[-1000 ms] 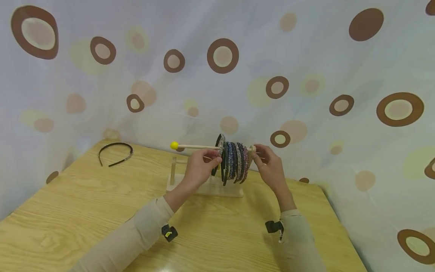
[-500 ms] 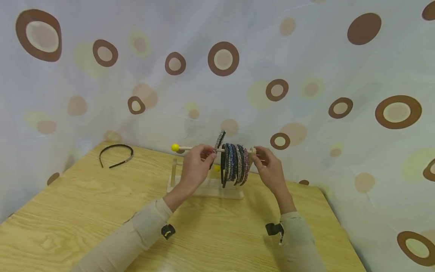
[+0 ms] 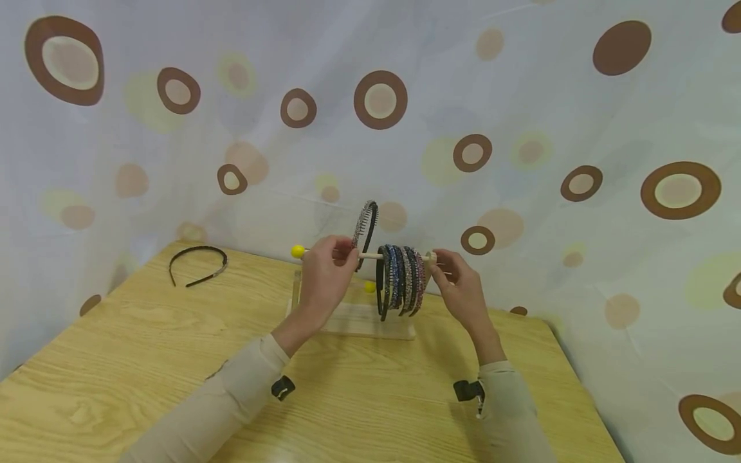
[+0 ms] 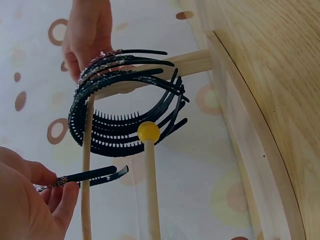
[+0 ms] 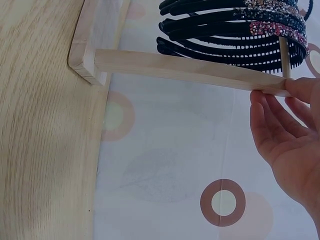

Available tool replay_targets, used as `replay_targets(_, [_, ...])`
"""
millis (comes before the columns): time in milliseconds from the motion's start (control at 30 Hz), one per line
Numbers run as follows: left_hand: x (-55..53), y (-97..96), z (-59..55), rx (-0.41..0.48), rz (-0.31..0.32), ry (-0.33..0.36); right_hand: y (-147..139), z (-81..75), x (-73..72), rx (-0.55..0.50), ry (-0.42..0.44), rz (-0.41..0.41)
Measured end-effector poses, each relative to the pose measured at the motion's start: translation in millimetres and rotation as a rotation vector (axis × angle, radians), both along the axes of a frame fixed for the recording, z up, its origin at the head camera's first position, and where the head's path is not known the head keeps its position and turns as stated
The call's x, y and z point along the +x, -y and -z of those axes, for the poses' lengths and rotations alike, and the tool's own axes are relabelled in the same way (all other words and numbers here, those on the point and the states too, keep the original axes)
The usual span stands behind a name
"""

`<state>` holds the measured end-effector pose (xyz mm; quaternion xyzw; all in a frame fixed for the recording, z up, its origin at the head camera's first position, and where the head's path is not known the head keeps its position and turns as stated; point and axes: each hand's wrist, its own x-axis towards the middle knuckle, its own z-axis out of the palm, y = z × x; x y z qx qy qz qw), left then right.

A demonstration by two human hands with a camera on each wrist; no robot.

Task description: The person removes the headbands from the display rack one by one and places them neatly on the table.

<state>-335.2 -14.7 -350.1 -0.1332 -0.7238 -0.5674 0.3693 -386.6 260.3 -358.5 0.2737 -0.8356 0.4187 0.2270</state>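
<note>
My left hand [image 3: 325,275] pinches a silver glitter headband [image 3: 365,222] with comb teeth. The headband tilts up above the upper wooden rod [image 3: 370,256], and in the left wrist view its black ends [image 4: 92,175] overlap the rod. Farther right on that rod hang several glitter headbands [image 3: 399,280] in blue, silver, black and pink, packed together. At the rod's right end, my right hand [image 3: 461,283] grips the top of the stand's wooden upright [image 5: 195,69] between thumb and fingers. A yellow ball [image 3: 298,251] caps the rod's left end.
The stand's pale wooden base [image 3: 365,321] rests on the wood-grain table [image 3: 370,392]. A second yellow ball [image 3: 370,287] tips a lower rod. One thin black headband [image 3: 202,248] lies at the table's back left. A patterned curtain [image 3: 324,45] rises behind the table.
My left hand has slid the silver headband leftward along the rod, away from the others, and tipped it upward. The lower yellow ball has come into view. My right hand keeps its grip.
</note>
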Motion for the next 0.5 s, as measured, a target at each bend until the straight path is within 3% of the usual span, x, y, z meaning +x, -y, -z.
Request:
replay_targets(267, [5.0,14.9,-18.6,0.07,0.019,-0.02,2,-3.2,0.2,0.01,-0.004,0.014])
replay_targets(500, [4.7,33.8,-21.4,0.116,0.05,0.009,-4,-0.4,-0.5,0.027,-0.015,0.022])
